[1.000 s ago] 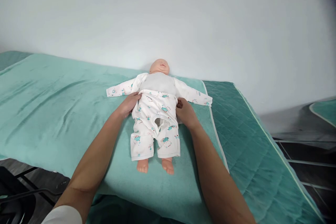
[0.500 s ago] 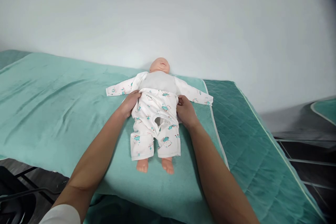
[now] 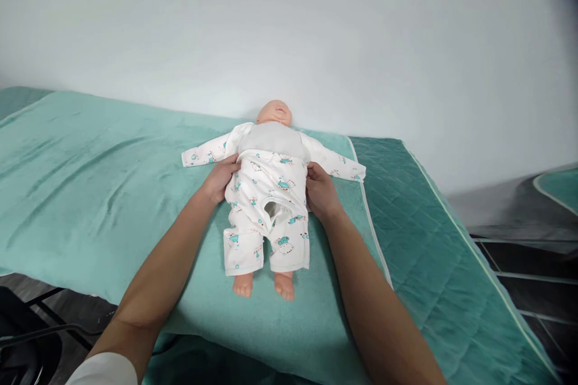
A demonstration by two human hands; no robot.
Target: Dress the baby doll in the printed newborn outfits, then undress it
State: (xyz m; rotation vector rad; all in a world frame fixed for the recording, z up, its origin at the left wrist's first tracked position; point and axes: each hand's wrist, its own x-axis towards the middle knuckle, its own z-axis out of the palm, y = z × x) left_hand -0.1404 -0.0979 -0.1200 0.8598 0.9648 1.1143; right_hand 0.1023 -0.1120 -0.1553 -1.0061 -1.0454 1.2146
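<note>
A baby doll (image 3: 274, 113) lies on its back, head toward the wall and arms spread. White printed trousers (image 3: 275, 183) with an open crotch cover it from the belly down, and its bare feet stick out below the cuffs. At the waistband's left side my left hand (image 3: 221, 178) pinches the cloth. My right hand (image 3: 321, 190) grips the opposite side of the waistband, fingers curled. Above the trousers, the doll's grey-white torso (image 3: 271, 137) shows between the sleeves of a matching printed top (image 3: 332, 158).
A light green blanket (image 3: 112, 192) with white edging lies under the doll. Beneath it, a darker quilted cover (image 3: 428, 252) shows on the right. A white wall (image 3: 289, 30) stands behind the bed. A black chair (image 3: 27, 337) is at the lower left, metal bars (image 3: 533, 280) at the right.
The waistband is pulled slightly wider and higher, with my right hand a little further right. The doll's feet have shifted slightly left.
</note>
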